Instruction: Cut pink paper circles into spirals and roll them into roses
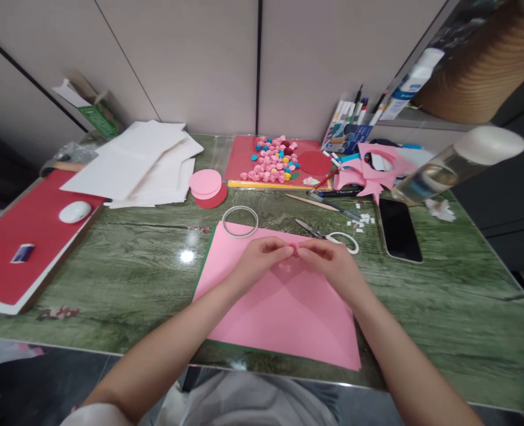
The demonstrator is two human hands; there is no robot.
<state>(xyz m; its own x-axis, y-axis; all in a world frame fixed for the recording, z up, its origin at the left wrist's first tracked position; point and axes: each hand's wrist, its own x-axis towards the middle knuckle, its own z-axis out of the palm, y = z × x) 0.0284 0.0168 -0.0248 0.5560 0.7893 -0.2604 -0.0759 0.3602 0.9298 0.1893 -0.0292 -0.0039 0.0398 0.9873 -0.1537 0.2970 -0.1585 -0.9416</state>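
Between the fingertips of both hands is a small rolled pink paper piece (293, 249), partly hidden by the fingers. My left hand (264, 257) pinches it from the left, and my right hand (326, 260) pinches it from the right. Both are held just above a pink paper sheet (280, 319), which lies on a green one. A roll of tape (240, 222) rests across the sheet's far left edge. White-handled scissors (342, 241) lie beyond my right hand. Farther back, many small pink, blue and yellow paper pieces (273, 161) sit on a red pad (244, 155).
Pink and red paper circles (206, 184) and white sheets (129, 163) lie left of centre. A phone (399, 229), paper cut-offs (368, 168) and a tilted clear bottle (443, 168) are at right. A white mouse (74, 212) sits on a red board (35, 236).
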